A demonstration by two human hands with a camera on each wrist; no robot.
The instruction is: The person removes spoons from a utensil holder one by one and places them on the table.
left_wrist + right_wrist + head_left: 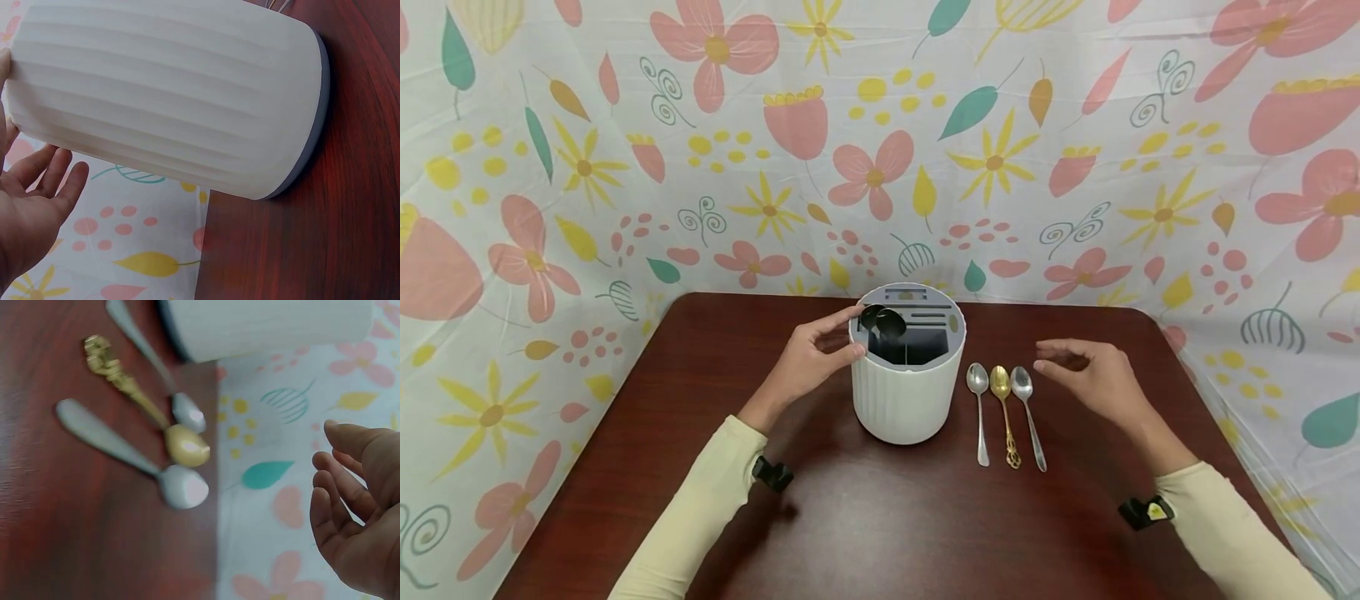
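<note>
A white ribbed utensil holder (904, 408) with a grey slotted top stands upright near the table's back edge. Two black spoon-like utensils (891, 323) rise from its left side, their lower parts hidden inside. My left hand (808, 357) touches the holder's left rim with thumb and forefinger spread apart; its other fingers hang loosely curved in the left wrist view. Right of the holder lie a silver spoon (977, 382), a gold spoon (1001, 383) with an ornate handle, and another silver spoon (1022, 385). My right hand (1093, 377) hovers beside them, loosely bent and holding nothing.
The dark reddish-brown table (880, 525) carries the holder and the spoons, handles toward me. A white floral cloth (880, 167) hangs behind the table and along its sides. Black bands (772, 473) circle both wrists.
</note>
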